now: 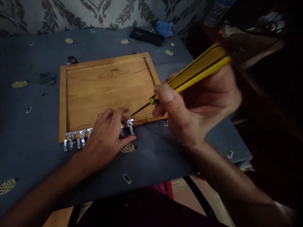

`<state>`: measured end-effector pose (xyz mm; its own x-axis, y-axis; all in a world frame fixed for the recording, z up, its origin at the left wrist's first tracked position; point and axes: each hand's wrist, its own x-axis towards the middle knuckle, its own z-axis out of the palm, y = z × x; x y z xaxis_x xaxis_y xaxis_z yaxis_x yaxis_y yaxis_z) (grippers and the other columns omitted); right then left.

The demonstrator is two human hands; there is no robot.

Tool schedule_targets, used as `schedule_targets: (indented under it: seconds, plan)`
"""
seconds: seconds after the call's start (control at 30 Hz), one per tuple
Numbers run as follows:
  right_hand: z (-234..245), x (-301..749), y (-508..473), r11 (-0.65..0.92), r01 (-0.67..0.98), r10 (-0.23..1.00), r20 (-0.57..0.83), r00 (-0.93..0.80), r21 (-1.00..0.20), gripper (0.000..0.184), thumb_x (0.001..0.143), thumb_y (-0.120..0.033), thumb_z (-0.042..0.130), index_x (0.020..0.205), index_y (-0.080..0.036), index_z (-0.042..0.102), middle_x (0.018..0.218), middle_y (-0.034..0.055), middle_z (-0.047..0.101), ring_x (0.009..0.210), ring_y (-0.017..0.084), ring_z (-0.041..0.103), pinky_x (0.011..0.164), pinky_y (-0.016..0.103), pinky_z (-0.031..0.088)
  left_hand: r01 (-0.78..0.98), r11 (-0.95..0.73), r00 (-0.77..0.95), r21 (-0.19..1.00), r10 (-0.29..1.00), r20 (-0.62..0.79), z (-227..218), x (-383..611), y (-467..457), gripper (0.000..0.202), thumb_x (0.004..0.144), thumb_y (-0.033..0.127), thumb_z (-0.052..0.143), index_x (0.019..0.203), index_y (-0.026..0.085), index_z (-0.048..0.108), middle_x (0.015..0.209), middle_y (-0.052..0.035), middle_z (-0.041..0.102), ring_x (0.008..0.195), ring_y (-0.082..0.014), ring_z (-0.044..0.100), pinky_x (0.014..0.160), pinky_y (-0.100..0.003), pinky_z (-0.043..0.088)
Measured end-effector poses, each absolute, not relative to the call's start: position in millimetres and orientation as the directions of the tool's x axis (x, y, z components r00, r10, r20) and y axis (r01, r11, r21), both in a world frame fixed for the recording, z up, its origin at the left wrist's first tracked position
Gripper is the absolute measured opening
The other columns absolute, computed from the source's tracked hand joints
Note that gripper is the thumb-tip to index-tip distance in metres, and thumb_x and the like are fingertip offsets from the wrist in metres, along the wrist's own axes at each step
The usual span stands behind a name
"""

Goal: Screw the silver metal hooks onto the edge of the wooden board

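My right hand (199,107) is closed around the yellow-and-black handle of a screwdriver (193,72). The thin shaft slants down to the left, its tip just above the front rail of a wooden framed panel (106,91). Over that rail lies my left hand (106,130), thumb and fingers apart. A metal hook (130,124) sits on the rail just right of its fingers, between index finger and thumb. More metal hooks (81,137) line the rail on the left; my left hand covers part of the row. Small dark holes show in the rail right of the last hook.
The panel lies on a blue cloth (35,119) with a pineapple print. Behind it are a black case (146,37) and a crumpled blue cloth (165,28). Small clear-looking items (46,78) lie to the left, and a black hanger piece (73,60) juts from the panel's back edge.
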<state>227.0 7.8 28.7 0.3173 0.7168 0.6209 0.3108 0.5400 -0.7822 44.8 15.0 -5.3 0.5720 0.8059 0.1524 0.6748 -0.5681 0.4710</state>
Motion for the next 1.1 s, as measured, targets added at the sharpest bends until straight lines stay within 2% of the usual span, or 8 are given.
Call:
schedule_targets:
  seconds: [0.1,0.17,0.37,0.53,0.7,0.8,0.93,1.1]
  plan:
    - [18,227,10,0.5,0.296,0.788,0.569,0.233,-0.814,0.033,0.081,-0.042,0.077,0.075,-0.026,0.048,0.065,-0.0059,0.058,0.045,0.009,0.053,0.041,0.025,0.047,0.679,-0.568,0.575,0.466,0.805,0.143,-5,45,15,0.065,0.077,0.027,0.081,0.128,0.02,0.042,0.11,-0.008,0.065,0.108,-0.03,0.06,0.093,-0.049,0.048]
    - [11,227,10,0.482,0.295,0.821,0.543,0.175,-0.825,0.034,0.081,-0.044,0.076,0.075,-0.026,0.047,0.066,-0.0051,0.058,0.048,0.01,0.056,0.044,0.026,0.051,0.675,-0.57,0.576,0.468,0.804,0.149,-5,45,14,0.065,0.077,0.026,0.081,0.128,0.02,0.042,0.109,-0.0082,0.065,0.107,-0.0305,0.06,0.092,-0.049,0.048]
    - [1,227,10,0.501,0.253,0.836,0.538,0.108,-0.828,0.028,0.083,-0.039,0.075,0.081,-0.024,0.052,0.068,-0.0049,0.059,0.053,0.01,0.061,0.048,0.023,0.055,0.666,-0.57,0.571,0.481,0.805,0.163,-6,45,14,0.065,0.074,0.022,0.083,0.125,0.02,0.043,0.11,-0.0097,0.064,0.105,-0.0318,0.061,0.091,-0.05,0.049]
    - [-2,227,11,0.496,0.228,0.842,0.528,0.109,-0.838,0.025,0.083,-0.034,0.076,0.08,-0.024,0.053,0.073,-0.003,0.061,0.057,0.012,0.063,0.049,0.026,0.056,0.656,-0.573,0.58,0.491,0.799,0.159,-6,45,15,0.062,0.076,0.025,0.081,0.124,0.019,0.043,0.111,-0.0107,0.063,0.106,-0.033,0.061,0.09,-0.052,0.049]
    - [-3,226,11,0.49,0.245,0.847,0.524,0.094,-0.836,0.026,0.083,-0.037,0.076,0.08,-0.024,0.054,0.072,-0.0032,0.062,0.054,0.012,0.062,0.048,0.027,0.055,0.658,-0.578,0.58,0.483,0.798,0.165,-6,46,15,0.058,0.075,0.024,0.081,0.12,0.019,0.045,0.107,-0.0092,0.063,0.102,-0.0321,0.061,0.087,-0.05,0.049]
    - [-3,227,10,0.536,0.287,0.819,0.572,0.053,-0.794,0.024,0.083,-0.036,0.076,0.082,-0.025,0.055,0.071,-0.0039,0.062,0.056,0.012,0.062,0.051,0.027,0.055,0.654,-0.586,0.589,0.479,0.791,0.163,-6,46,14,0.056,0.076,0.023,0.081,0.119,0.021,0.045,0.107,-0.0077,0.062,0.102,-0.031,0.06,0.087,-0.048,0.05]
    - [0,229,10,0.639,0.385,0.732,0.68,-0.038,-0.666,0.02,0.081,-0.025,0.078,0.088,-0.026,0.06,0.068,-0.0049,0.063,0.061,0.014,0.064,0.053,0.027,0.054,0.669,-0.587,0.581,0.455,0.796,0.173,-6,46,14,0.061,0.075,0.022,0.081,0.122,0.022,0.041,0.108,-0.0078,0.061,0.102,-0.0311,0.061,0.085,-0.047,0.051]
    - [7,233,10,0.704,0.425,0.679,0.715,-0.169,-0.569,0.019,0.081,-0.017,0.076,0.094,-0.025,0.064,0.079,-0.002,0.07,0.064,0.015,0.067,0.054,0.027,0.056,0.678,-0.575,0.562,0.458,0.807,0.18,-8,46,14,0.057,0.075,0.021,0.08,0.119,0.024,0.043,0.104,-0.006,0.062,0.102,-0.0313,0.062,0.084,-0.046,0.052]
